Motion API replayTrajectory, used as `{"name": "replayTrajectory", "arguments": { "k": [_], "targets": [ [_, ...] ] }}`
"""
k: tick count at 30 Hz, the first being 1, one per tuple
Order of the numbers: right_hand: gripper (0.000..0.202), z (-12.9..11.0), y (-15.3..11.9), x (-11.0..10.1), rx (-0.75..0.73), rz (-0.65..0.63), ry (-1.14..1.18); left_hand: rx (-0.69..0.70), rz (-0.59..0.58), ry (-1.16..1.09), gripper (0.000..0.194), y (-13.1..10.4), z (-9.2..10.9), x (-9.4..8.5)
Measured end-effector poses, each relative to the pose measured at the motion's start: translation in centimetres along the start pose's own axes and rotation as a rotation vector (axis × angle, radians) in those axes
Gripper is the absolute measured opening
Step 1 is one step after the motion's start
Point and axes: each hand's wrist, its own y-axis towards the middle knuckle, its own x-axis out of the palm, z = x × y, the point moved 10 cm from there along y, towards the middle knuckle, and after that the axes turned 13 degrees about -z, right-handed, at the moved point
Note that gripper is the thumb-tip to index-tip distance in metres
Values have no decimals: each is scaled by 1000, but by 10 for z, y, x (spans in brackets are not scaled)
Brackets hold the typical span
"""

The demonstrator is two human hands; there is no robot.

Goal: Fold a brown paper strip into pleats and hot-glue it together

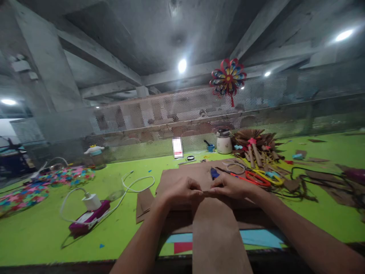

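Note:
A strip of brown kraft paper (218, 238) runs from the table's front edge up to my fingers. My left hand (185, 190) pinches the left side of its far end, which looks folded or rolled narrow. Opposite it, my right hand (228, 186) pinches the right side of the same end, thumbs and fingertips close together. Beneath both hands lie larger brown paper sheets (173, 177). A dark blue tool part (214, 173) shows just behind my right fingers; the rest of it is hidden.
Scissors with orange handles (258, 179) and yellow handles (273, 179) lie at right, near bundled brown paper pieces (253, 140). A purple power strip (89, 219) with a white cable sits left. Colourful paper stars (65, 177) cover the far left. A white jar (224, 142) stands behind.

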Motion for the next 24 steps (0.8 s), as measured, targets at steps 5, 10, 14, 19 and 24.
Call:
{"name": "replayTrajectory", "arguments": {
  "k": [5,10,14,19,24],
  "targets": [
    [38,-8,-2,-5,-39,13,31,111,-34,-41,36,-1,14,-1],
    [39,-14,0,0,-49,-1,22,189,-121,-103,39,0,27,11],
    [41,-11,-2,-6,-37,45,37,153,-61,-76,39,0,22,7],
    [40,17,-8,-14,30,78,300,188,36,-51,34,-3,25,-6],
    [38,32,-10,-27,56,223,384,185,76,-125,32,-2,26,-9]
  ]
}}
